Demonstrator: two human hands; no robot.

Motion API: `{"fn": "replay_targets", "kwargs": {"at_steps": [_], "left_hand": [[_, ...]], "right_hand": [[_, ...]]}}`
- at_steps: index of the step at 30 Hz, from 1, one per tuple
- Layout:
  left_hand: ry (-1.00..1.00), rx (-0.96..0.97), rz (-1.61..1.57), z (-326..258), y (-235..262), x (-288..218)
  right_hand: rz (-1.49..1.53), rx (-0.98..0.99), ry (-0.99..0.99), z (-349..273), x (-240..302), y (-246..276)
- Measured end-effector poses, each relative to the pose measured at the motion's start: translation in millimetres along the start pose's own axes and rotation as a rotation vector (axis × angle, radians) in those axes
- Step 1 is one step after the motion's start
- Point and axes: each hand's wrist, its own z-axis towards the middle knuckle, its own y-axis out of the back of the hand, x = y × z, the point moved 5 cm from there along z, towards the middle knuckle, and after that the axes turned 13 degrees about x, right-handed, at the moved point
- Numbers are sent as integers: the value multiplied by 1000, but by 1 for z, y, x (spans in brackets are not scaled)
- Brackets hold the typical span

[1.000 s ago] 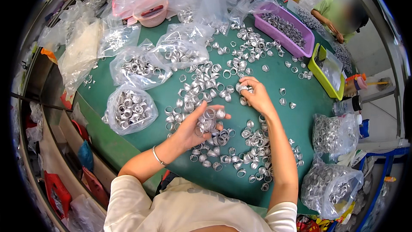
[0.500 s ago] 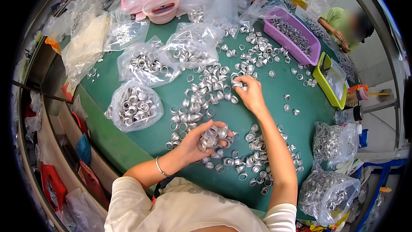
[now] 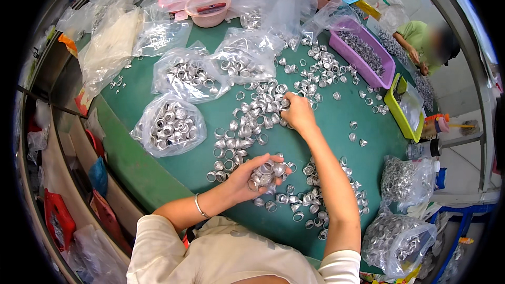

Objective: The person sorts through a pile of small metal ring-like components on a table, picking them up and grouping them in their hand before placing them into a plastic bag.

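- Head view, only one here. Right hand (image 3: 299, 113): fingertips look pinched on a silver, rounded metal ring (image 3: 285, 104); fingers hide part of it.
- Left hand (image 3: 241, 181): half-curled, palm cupped around a handful of shiny silver metal rings (image 3: 265, 172). Holding them, fingers not wrapped over the top.
- Key relation: handful sits nearer the body and left of the right hand, well apart from it, with bare green counter (image 3: 342, 121) between.
- Long loose band of silver metal rings (image 3: 245, 131) lies on the counter. Its long axis slants from far right to near left: far end at the right fingertips, near end just beside the left hand.
- For the band's far end, right hand is nearer; for the near end, left.
- Single rings point every which way, no shared axis.
- Second loose cluster of silver rings (image 3: 326, 68) lies beyond and right of the right hand; nearer that hand than the left.
- Clear plastic bag of silver rings (image 3: 201, 126) sits left of the band, apart from both hands.
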Motion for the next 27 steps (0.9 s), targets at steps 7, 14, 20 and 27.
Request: {"fn": "replay_targets", "kwargs": {"at_steps": [7, 14, 20, 27], "left_hand": [[-27, -29, 8, -3, -4, 2], [-59, -54, -32, -8, 2, 1], [-251, -285, 5, -7, 7, -5], [-324, -288, 31, 12, -6, 12]], "right_hand": [[143, -166, 40, -7, -14, -3], [884, -125, 50, -30, -30, 0], [1290, -81, 259, -93, -10, 0], [946, -174, 268, -156, 13, -10]]}}
